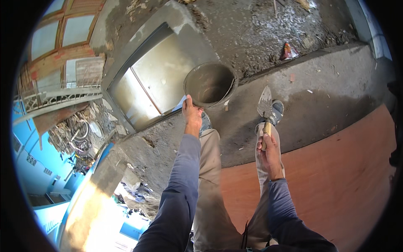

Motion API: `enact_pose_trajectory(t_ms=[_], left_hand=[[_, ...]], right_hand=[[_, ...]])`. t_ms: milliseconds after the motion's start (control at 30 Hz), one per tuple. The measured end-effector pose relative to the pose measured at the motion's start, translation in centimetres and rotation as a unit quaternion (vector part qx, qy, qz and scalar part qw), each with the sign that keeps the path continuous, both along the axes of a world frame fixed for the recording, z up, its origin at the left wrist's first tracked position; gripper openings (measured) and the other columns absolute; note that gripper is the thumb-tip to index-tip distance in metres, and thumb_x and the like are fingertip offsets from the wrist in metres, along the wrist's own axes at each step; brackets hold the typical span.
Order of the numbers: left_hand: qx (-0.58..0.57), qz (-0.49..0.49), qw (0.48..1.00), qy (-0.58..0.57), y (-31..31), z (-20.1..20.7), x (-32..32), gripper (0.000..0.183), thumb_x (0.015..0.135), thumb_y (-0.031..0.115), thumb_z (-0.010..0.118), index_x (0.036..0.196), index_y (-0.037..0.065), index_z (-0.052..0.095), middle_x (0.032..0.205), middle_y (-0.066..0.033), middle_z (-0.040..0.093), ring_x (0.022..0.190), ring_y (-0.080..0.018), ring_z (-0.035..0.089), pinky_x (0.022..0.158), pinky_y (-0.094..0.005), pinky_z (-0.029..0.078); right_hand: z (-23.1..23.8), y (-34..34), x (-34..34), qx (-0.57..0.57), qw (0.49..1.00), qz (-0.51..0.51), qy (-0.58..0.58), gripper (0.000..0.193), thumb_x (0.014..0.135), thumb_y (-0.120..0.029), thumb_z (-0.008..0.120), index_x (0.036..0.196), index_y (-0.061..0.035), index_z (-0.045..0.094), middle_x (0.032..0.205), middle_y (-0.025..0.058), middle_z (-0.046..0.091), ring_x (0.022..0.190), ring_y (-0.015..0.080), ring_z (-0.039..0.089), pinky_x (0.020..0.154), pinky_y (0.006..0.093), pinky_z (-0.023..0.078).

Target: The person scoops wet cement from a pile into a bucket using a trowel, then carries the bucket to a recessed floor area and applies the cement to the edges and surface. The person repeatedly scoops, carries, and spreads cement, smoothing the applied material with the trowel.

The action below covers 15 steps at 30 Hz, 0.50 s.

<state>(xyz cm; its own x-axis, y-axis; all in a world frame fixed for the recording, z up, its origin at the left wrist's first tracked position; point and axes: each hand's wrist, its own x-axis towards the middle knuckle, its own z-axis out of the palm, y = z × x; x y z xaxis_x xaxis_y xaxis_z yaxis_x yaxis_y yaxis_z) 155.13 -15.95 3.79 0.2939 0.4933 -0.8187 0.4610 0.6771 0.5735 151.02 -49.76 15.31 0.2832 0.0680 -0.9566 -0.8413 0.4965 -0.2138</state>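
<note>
Head view: the left grip (192, 114) clamps the near rim of a round bucket (200, 82), left of the pointed trowel (265, 104) whose handle the right grip (270, 150) wraps. Steadying the bucket level and keeping the blade clear of its rim should help.

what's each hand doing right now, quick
Left hand: closed on the near rim of a dark, round bucket.
Right hand: closed around the wooden handle of a pointed trowel.
</note>
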Motion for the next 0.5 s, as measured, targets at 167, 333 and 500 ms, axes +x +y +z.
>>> enact_pose_trajectory(t_ms=[167,333,500], left_hand=[[0.129,0.067,0.987,0.068,11.4,-0.3,-7.3,0.036,0.107,0.042,0.065,0.117,0.009,0.056,0.111,-0.0071,0.066,0.097,-0.0233,0.065,0.085,-0.044,0.054],[0.426,-0.165,0.877,0.149,25.2,-5.3,-7.2,0.039,0.108,0.036,0.061,0.097,-0.001,0.053,0.092,-0.0167,0.059,0.081,-0.0273,0.051,0.082,-0.0446,0.047],[0.55,-0.365,0.739,0.136,30.9,-11.5,2.3,0.036,0.107,0.031,0.061,0.12,-0.002,0.059,0.114,-0.0303,0.065,0.109,-0.0499,0.06,0.095,-0.0524,0.047]], right_hand=[[0.1,3.7,-0.8,-0.026,0.992,0.12,-0.009,0.021,0.109,-0.031,0.062,0.118,-0.0124,0.061,0.09,-0.0016,0.062,0.072,0.0076,0.057,0.063,0.0243,0.045],[0.0,6.7,0.1,-0.051,0.979,0.198,-0.014,0.02,0.11,-0.029,0.059,0.119,-0.0107,0.062,0.09,-0.0017,0.06,0.072,0.0086,0.055,0.064,0.0253,0.044],[-0.8,7.9,0.4,-0.085,0.973,0.211,-0.048,0.022,0.111,-0.026,0.058,0.122,-0.0083,0.062,0.089,-0.0013,0.06,0.072,0.0083,0.055,0.064,0.0254,0.044]])
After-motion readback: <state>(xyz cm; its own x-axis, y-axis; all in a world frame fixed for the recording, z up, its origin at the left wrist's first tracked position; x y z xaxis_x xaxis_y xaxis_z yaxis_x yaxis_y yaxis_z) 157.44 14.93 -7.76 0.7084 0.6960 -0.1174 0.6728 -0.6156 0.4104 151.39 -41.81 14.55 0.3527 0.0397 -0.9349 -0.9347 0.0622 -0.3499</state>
